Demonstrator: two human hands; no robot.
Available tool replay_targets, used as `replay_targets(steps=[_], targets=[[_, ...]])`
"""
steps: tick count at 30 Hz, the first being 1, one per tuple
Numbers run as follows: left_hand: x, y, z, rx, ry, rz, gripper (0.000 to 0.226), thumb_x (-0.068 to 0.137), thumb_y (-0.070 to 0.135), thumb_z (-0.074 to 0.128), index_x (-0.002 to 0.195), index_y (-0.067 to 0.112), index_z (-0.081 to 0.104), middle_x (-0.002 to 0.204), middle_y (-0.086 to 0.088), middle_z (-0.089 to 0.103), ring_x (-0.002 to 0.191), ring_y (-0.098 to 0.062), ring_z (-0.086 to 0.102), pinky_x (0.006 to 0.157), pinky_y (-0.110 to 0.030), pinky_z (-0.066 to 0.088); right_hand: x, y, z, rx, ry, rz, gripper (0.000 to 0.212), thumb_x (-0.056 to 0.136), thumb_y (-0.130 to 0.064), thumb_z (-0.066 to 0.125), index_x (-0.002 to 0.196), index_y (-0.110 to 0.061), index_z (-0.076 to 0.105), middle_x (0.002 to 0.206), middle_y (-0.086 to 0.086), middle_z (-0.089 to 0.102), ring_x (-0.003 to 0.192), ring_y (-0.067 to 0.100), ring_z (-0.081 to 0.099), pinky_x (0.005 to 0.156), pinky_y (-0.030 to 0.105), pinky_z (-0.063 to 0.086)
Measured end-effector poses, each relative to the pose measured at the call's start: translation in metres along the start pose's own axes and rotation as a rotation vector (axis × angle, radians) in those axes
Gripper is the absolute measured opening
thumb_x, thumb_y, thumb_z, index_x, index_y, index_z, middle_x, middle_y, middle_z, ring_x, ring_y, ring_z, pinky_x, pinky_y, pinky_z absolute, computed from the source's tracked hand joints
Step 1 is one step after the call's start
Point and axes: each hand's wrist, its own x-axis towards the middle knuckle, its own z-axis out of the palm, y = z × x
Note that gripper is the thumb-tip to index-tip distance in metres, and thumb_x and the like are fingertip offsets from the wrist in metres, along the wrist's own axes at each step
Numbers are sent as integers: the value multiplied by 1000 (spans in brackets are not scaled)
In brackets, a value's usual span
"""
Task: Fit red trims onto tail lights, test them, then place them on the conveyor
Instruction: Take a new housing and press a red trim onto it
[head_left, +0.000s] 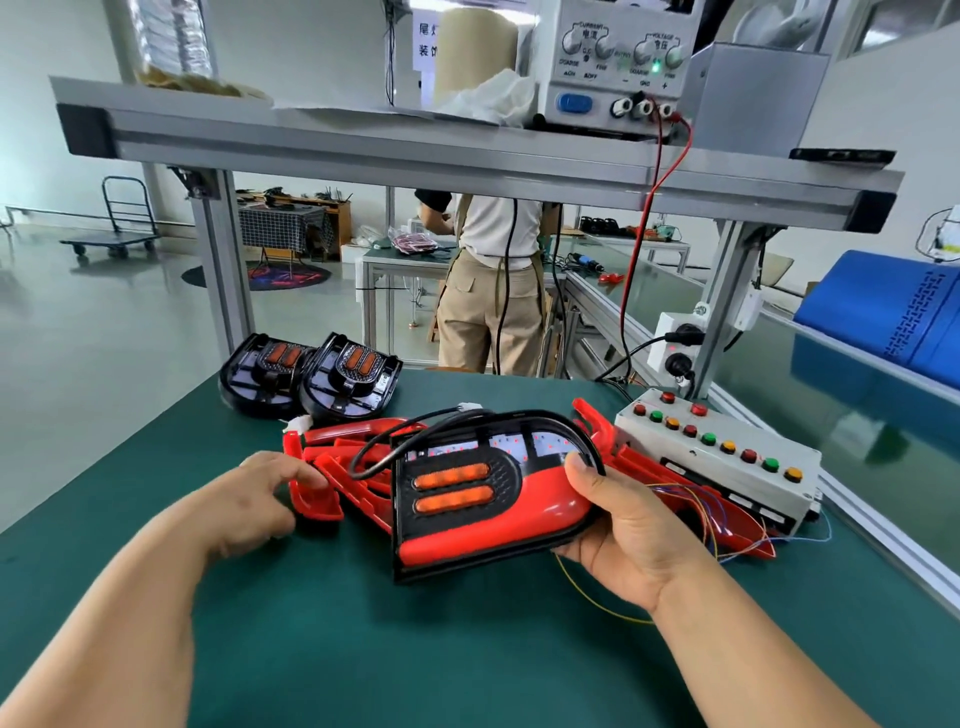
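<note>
My right hand (623, 525) grips the right end of a black tail light (483, 499) with a red trim fitted on it and two orange lenses, held just above the green mat. Its black cable with a white plug (470, 408) loops over the top. My left hand (254, 499) hovers with loosely curled fingers over a pile of loose red trims (332, 462) to the left of the light; whether it touches one I cannot tell. Two bare tail lights (311, 379) lie at the mat's far left.
A white test box (727, 457) with red, green and yellow buttons and thin loose wires sits at the right. Beyond it runs the conveyor (831, 374) with a blue crate. A power supply (618, 67) stands on the overhead shelf. A person stands behind the bench.
</note>
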Motion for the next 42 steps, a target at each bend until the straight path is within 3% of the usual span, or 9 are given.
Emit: replay_targets(steps=[5, 11, 14, 19, 24, 28, 31, 38, 42], targets=[[2, -2, -5, 99, 262, 155, 18, 80, 21, 80, 82, 35, 69, 122, 5, 51, 126, -29, 40, 113, -41, 25, 0, -1, -1, 7, -2, 15, 22, 74, -26, 70, 88, -11, 79, 96, 19, 72, 81, 30, 72, 71, 45, 61], [-17, 13, -21, -299, 510, 379, 28, 99, 30, 55, 94, 58, 53, 91, -13, 65, 65, -35, 53, 59, -32, 44, -2, -2, 3, 7, 4, 29, 39, 73, -25, 70, 106, -5, 69, 100, 21, 72, 81, 30, 71, 66, 41, 61], [-30, 39, -20, -362, 634, 505, 30, 94, 44, 54, 106, 69, 44, 86, 1, 61, 67, -30, 54, 57, -25, 45, -3, -1, 6, -24, -4, 26, 41, 72, -25, 71, 108, -7, 67, 98, 19, 72, 77, 27, 70, 64, 38, 60], [-50, 86, 8, -284, 429, 741, 55, 81, 45, 69, 112, 66, 29, 103, 30, 58, 83, 9, 62, 65, -8, 48, -3, 2, 10, -4, -68, -18, 25, 70, -21, 73, 93, -15, 77, 94, 14, 74, 75, 21, 71, 65, 38, 61], [-44, 108, 37, 58, 348, 872, 64, 87, 36, 70, 134, 64, 36, 109, 32, 47, 98, 7, 52, 81, -4, 38, -5, 4, 13, 20, -108, -38, 28, 73, -18, 71, 100, -12, 74, 92, 14, 74, 72, 21, 71, 62, 36, 59], [-36, 111, 41, 261, 354, 771, 67, 88, 46, 63, 140, 61, 24, 117, 26, 49, 104, -4, 55, 87, -27, 47, -6, 6, 14, -15, -122, -30, 37, 76, -18, 70, 112, -9, 67, 97, 15, 73, 76, 22, 71, 65, 36, 60], [-34, 112, 40, 286, 412, 737, 55, 86, 43, 69, 137, 49, 49, 126, 24, 59, 117, -8, 56, 93, -30, 46, -6, 7, 13, -28, -139, -21, 33, 77, -18, 70, 110, -11, 69, 100, 15, 73, 79, 23, 71, 67, 36, 59], [-31, 111, 44, 299, 501, 795, 46, 83, 37, 73, 126, 45, 62, 108, 26, 52, 104, -4, 52, 76, -22, 42, -8, 7, 13, -31, -159, -24, 27, 79, -18, 68, 106, -15, 71, 98, 13, 74, 79, 22, 71, 69, 37, 60], [-30, 113, 44, 341, 478, 831, 47, 85, 33, 72, 130, 36, 61, 100, 20, 47, 100, -16, 54, 87, -32, 42, -9, 5, 12, -32, -173, -27, 32, 79, -17, 69, 111, -13, 67, 101, 13, 73, 82, 23, 72, 69, 37, 60]])
